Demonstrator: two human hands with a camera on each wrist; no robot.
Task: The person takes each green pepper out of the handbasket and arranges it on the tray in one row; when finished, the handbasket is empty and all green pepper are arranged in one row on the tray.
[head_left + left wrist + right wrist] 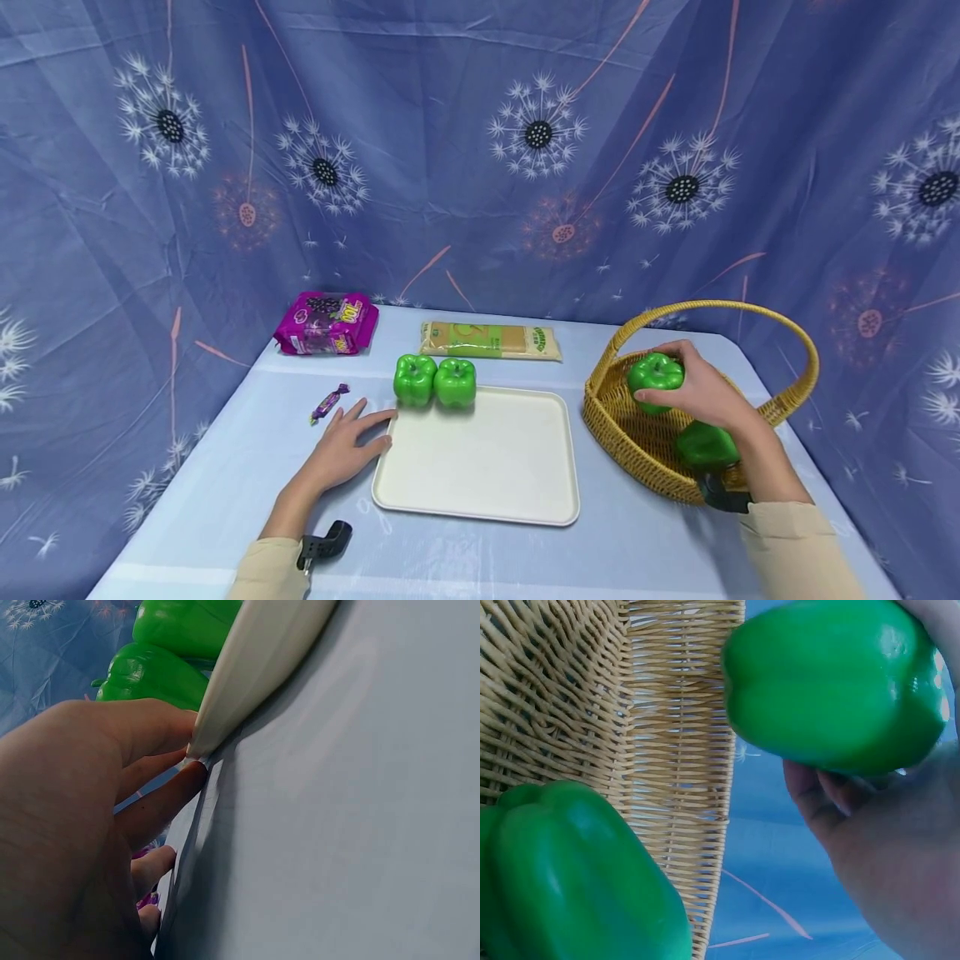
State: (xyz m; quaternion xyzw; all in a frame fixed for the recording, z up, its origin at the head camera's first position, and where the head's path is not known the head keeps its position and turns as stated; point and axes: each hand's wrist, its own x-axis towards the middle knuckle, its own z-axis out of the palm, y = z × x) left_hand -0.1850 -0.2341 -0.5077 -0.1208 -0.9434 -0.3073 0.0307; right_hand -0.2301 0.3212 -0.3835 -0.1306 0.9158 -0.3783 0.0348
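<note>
My right hand [705,389] grips a green bell pepper [656,380] over the wicker basket [628,454], thumb on one side and fingers on the other. A second bell pepper [577,877] lies inside the basket, partly hidden by my right wrist in the head view. On the left, my left hand [345,446] touches the edge of the white tray [480,458], its fingers spread. Two more bell peppers, one [415,380] beside the other [455,382], stand side by side at the tray's far left corner.
A purple snack package [327,323] lies at the table's back left. Behind the tray is a long pack of noodles [490,341]. A small purple wrapped candy [329,404] sits left of the tray. The basket's tall handle [720,305] arches above the right hand.
</note>
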